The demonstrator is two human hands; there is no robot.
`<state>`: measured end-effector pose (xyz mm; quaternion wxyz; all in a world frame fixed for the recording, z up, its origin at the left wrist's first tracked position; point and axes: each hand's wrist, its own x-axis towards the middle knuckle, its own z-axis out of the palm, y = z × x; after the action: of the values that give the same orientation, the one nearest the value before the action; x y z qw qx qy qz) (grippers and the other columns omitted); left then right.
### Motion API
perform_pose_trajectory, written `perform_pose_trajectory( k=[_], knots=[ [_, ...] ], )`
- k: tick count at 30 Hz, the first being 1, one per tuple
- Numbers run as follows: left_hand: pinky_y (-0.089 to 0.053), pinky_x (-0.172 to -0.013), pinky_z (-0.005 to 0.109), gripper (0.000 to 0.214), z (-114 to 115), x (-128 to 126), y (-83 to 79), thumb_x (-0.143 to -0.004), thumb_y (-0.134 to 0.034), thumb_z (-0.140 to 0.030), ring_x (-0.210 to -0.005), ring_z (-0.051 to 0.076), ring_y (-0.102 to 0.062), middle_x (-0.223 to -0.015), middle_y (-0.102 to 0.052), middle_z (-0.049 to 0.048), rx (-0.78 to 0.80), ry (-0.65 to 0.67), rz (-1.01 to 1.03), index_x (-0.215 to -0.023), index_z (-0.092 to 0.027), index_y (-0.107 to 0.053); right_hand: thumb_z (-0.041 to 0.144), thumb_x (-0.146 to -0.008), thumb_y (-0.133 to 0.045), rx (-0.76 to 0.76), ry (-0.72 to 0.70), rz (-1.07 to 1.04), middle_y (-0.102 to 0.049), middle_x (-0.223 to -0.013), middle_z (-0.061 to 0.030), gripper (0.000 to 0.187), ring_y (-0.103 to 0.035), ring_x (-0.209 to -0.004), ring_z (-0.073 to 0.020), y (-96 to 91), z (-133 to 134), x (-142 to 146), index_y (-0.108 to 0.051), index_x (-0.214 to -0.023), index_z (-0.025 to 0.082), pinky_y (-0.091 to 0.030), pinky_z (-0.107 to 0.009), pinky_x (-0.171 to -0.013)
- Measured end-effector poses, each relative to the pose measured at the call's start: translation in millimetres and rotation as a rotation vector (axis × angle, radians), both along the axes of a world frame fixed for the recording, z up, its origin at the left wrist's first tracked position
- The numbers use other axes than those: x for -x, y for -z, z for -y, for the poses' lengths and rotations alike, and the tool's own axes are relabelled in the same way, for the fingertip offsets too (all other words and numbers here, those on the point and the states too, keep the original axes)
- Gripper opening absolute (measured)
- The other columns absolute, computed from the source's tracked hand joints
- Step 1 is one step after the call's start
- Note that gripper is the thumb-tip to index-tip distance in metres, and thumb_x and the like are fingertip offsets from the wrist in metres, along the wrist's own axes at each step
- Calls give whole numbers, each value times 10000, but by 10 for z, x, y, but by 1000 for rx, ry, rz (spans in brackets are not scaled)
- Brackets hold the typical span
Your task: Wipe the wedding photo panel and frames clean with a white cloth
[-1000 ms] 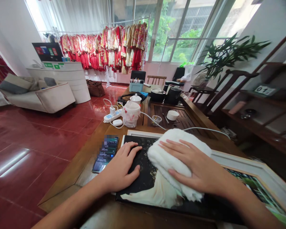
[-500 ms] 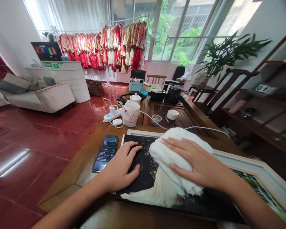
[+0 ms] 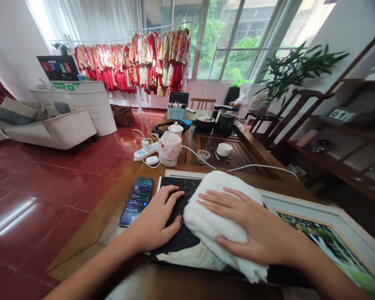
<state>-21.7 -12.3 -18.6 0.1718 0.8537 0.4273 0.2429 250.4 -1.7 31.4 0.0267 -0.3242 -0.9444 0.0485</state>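
Note:
A large framed photograph (image 3: 303,206) lies flat on the wooden table (image 3: 118,193) in front of me. My right hand (image 3: 246,227) presses flat, fingers spread, on a folded white fluffy towel (image 3: 215,208) that rests on the picture's dark left part. My left hand (image 3: 158,221) lies flat with fingers apart on the picture's left edge, holding nothing. Just left of that hand a smartphone (image 3: 136,201) with a lit screen lies on the table.
Beyond the frame stand a white teapot (image 3: 170,148), a power strip (image 3: 145,152) with white cables, a small white bowl (image 3: 224,149) and dark kettles (image 3: 217,123) on a tea tray. Wooden chairs (image 3: 287,112) and shelves stand at right. A sofa (image 3: 50,125) sits on red tiles at left.
My right hand has slid the towel left and toward me across the picture, closer to my left hand. The left hand has stayed put.

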Motion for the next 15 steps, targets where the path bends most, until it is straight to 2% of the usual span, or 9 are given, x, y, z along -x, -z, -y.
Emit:
perform_pose_trajectory(
  k=[5, 8, 10, 15],
  knots=[
    [-306, -1160, 460, 517, 7, 8, -18, -900, -513, -222, -1388, 260, -325, -1468, -360, 103, 4, -2, 2, -1403, -222, -395, 579, -899, -479, -85, 193, 10, -382, -1525, -23, 692, -374, -1383, -286, 41, -170, -246, -288, -1508, 312, -312, -564, -1123],
    [-305, -1160, 461, 512, 9, 11, -23, -906, -506, -233, -1388, 259, -321, -1473, -352, 102, 7, -2, -3, -1405, -221, -393, 573, -894, -488, -114, 241, -8, -387, -1522, -47, 710, -382, -1374, -310, 66, -195, -281, -289, -1511, 284, -323, -585, -1108],
    [-302, -1162, 460, 511, 8, 13, -20, -907, -504, -231, -1390, 257, -318, -1474, -352, 102, 8, -2, -5, -1406, -220, -393, 557, -895, -492, -111, 214, -18, -387, -1522, -52, 707, -372, -1381, -307, 63, -147, -214, -287, -1512, 278, -298, -586, -1121],
    [-301, -1163, 465, 523, 6, -3, -14, -903, -514, -224, -1394, 263, -315, -1471, -355, 112, 4, 6, -8, -1409, -210, -384, 478, -867, -552, 2, 21, -42, -370, -1533, -38, 716, -360, -1390, -283, -6, 62, 81, -287, -1507, 297, -215, -573, -1158]
  ],
)
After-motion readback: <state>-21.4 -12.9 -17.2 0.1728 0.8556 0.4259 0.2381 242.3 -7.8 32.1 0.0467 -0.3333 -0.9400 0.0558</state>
